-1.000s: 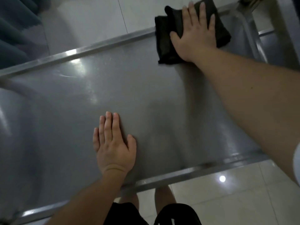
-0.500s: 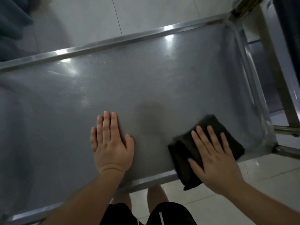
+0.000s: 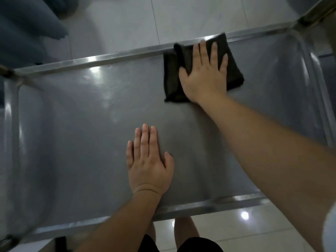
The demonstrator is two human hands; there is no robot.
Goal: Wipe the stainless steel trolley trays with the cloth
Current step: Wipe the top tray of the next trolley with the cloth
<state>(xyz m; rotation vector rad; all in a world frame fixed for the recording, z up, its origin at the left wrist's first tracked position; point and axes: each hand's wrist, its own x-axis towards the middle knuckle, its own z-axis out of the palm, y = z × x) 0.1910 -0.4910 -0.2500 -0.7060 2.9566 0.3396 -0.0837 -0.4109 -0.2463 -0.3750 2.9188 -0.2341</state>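
**Cloth at the far edge of the trolley tray**

We see the right hand lying flat on the dark folded cloth, its fingers straight and spread, pressing the cloth onto the steel tray. The cloth sits at the tray's far edge, touching the raised rim and nearer the far right corner than the far left. We see the left hand resting palm down on bare steel near the tray's near edge, its fingers straight and held together, holding nothing. The two hands are well apart. Pale floor tiles show beyond the far rim.
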